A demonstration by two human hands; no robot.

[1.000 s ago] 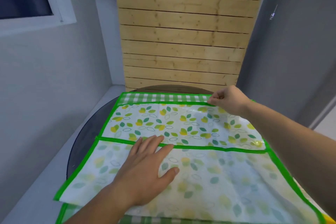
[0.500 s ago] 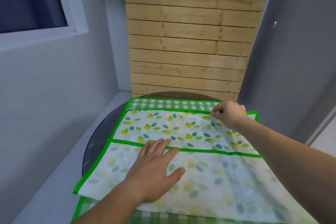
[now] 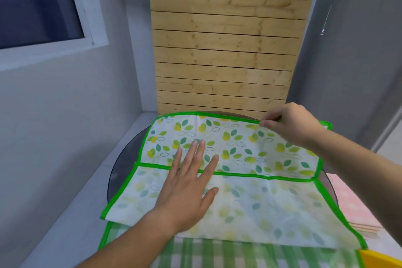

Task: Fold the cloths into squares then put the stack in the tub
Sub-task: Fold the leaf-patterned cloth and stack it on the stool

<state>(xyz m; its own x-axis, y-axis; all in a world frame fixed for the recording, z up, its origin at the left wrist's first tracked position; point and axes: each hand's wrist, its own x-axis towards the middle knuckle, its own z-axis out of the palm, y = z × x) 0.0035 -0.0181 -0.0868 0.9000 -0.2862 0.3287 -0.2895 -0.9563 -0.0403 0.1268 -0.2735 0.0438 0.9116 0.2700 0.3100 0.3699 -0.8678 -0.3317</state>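
— Two hands on one cloth. Which one does the work next?

— The right hand (image 3: 289, 124), I'd judge. It sits at the far right edge of the leaf-print cloth (image 3: 239, 143), and its fingertips (image 3: 264, 123) are closed in a narrow pinch on the green border, which is raised a little off what lies under it.

— And the left?

— The left hand (image 3: 189, 187) lies flat on the near half, fingers spread wide and gripping nothing. They reach just across the green hem that runs left to right through the middle.

— So how does the cloth lie from the pinch?

— It stretches away to the left and toward the person; its long axis runs left-right. The far panel shows bright print, the near one pale, as if the back faces up. It rests on a green checked cloth (image 3: 195, 254) over a round dark table (image 3: 121, 167).

— Where's the tub?

— I can't tell. A yellow corner (image 3: 382, 259) shows at near right, but what it is I can't say.
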